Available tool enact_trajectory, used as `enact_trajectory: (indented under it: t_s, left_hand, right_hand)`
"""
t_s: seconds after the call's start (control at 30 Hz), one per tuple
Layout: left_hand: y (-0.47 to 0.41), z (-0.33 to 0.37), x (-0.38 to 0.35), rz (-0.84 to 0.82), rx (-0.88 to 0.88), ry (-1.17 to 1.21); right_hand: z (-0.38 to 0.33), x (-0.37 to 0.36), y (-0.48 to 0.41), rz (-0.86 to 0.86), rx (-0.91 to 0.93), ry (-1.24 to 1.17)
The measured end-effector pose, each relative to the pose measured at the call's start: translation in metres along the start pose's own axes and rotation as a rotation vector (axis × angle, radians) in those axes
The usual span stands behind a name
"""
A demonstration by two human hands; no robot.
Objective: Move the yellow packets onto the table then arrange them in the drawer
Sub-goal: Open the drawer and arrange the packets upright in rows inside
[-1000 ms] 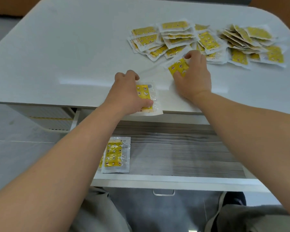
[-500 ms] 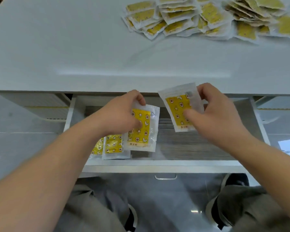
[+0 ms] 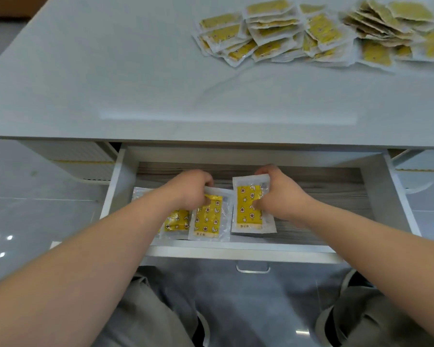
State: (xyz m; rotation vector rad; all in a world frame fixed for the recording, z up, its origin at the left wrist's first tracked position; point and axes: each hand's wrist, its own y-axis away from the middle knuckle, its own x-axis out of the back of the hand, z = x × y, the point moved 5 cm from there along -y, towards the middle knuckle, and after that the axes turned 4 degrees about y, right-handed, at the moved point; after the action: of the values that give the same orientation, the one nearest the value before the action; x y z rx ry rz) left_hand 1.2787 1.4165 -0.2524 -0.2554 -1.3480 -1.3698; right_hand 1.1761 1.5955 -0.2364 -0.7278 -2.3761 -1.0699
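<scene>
Head view: pale table (image 3: 110,83), glossy floor (image 3: 35,216); left hand (image 3: 189,189) pinches packet (image 3: 209,217), right hand (image 3: 280,196) second packet (image 3: 246,209), in drawer (image 3: 323,196).

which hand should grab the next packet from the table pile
Right, probably. The heap of yellow plastic packets lies far right on the white table, beyond the right hand; the left hand sits further left.
</scene>
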Motion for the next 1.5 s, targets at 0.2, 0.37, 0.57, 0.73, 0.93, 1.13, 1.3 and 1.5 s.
enact_trajectory:
  t_s: [0.2,0.37,0.57,0.73,0.93,1.13,1.3,1.5]
  left_hand:
    - [0.002,-0.006,-0.009,0.047,-0.035,-0.204]
    - [0.002,-0.002,-0.01,0.034,-0.051,-0.241]
    - [0.004,-0.001,-0.01,0.027,-0.046,-0.244]
    - [0.01,0.005,-0.008,0.02,-0.057,-0.31]
    - [0.031,0.022,0.015,-0.028,-0.019,-0.37]
    - [0.064,0.037,0.068,0.231,-0.107,-0.035]
    - [0.075,0.036,0.083,0.378,-0.158,0.052]
    - [0.074,0.038,0.08,0.44,-0.214,0.038]
  right_hand:
    - [0.006,-0.02,-0.008,-0.084,-0.006,0.059]
    - [-0.002,-0.031,-0.01,-0.111,0.071,0.18]
    - [-0.004,-0.038,-0.01,-0.083,0.139,0.584]
    - [-0.001,-0.036,-0.008,-0.028,0.145,0.861]
    - [-0.022,-0.016,0.003,0.044,0.199,0.792]
    - [-0.048,0.013,0.022,0.133,0.268,0.666]
    - [-0.051,0.027,0.036,0.218,0.313,0.618]
    - [-0.047,0.038,0.047,0.267,0.345,0.572]
